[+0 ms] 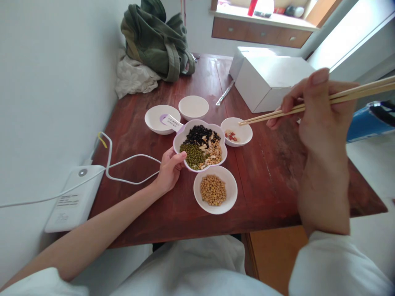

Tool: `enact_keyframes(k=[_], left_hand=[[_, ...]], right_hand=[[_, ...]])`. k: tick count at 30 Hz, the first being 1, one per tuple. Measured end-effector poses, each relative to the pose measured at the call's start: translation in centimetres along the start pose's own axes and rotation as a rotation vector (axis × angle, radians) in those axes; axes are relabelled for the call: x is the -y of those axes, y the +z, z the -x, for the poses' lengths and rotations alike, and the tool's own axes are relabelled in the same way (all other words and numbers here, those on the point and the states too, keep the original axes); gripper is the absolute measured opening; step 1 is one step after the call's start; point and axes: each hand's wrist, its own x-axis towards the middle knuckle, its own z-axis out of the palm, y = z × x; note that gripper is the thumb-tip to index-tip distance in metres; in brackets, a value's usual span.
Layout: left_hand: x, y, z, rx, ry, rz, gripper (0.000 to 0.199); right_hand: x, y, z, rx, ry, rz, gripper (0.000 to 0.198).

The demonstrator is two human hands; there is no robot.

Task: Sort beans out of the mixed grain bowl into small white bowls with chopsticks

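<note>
Bright white glare spills in beyond the table's (262, 176) far right corner; the white box's (284, 72) top shines; the view is slightly hazy.

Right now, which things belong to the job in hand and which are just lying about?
In the job: chopsticks in the right hand; bean dish in the left hand; bowl of yellow beans; bowl with reddish bits; probably two back bowls.

Apparently lying about: green bag; white box; cloth.
</note>
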Motion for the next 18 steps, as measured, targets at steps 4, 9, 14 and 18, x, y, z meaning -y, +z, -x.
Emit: enact_keyframes(k=[4,9,14,18], left_hand=[[-0.1,0.0,0.0,0.005,0.007,-0.01,0.046],[-0.2,0.0,0.1,0.004,0.006,0.01,0.044],[-0.1,0.0,0.1,0.001,0.007,0.022,0.045],[0.0,-0.1,0.0,0.003,0.008,0.018,0.045]], right_hand=[[-0.6,-0.3,-0.1,0.1,0.015,0.083,0.062],[-0.1,2.0,2.0,0.384,-0.102,-0.225,0.054],[-0.2,4.2,3.5,0.561,-0.216,-0.213,0.056],[-0.3,5.0,3.8,0.551,-0.243,-0.185,0.06]])
